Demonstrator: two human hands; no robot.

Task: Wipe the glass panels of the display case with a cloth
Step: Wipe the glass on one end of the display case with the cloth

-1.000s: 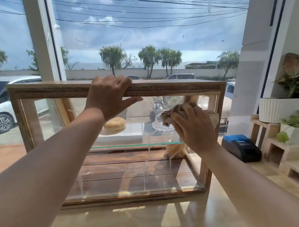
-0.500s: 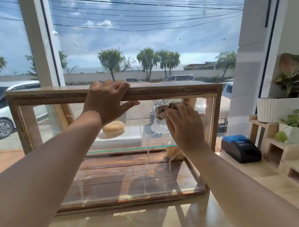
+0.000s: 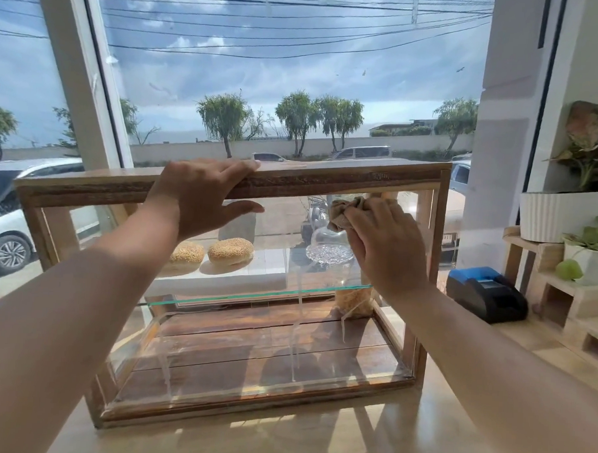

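Observation:
A wooden-framed display case [image 3: 344, 182] with glass panels stands on the counter in front of a large window. My left hand [image 3: 203, 198] grips its top rail, fingers over the top and thumb against the front glass. My right hand [image 3: 386, 243] presses a crumpled brown cloth [image 3: 346, 211] against the upper right part of the front glass panel [image 3: 251, 344]. Inside, two sesame buns [image 3: 230, 250] and a glass dome [image 3: 327, 244] sit on a glass shelf.
A black and blue receipt printer [image 3: 486, 292] sits right of the case. Further right are wooden stands [image 3: 558, 299] with potted plants [image 3: 588, 245] and a white ribbed planter [image 3: 558, 217]. The light wooden counter [image 3: 281, 441] runs along the front.
My right hand with the cloth has moved up and then rightward along the top of the front glass. My left hand has stayed on the top rail.

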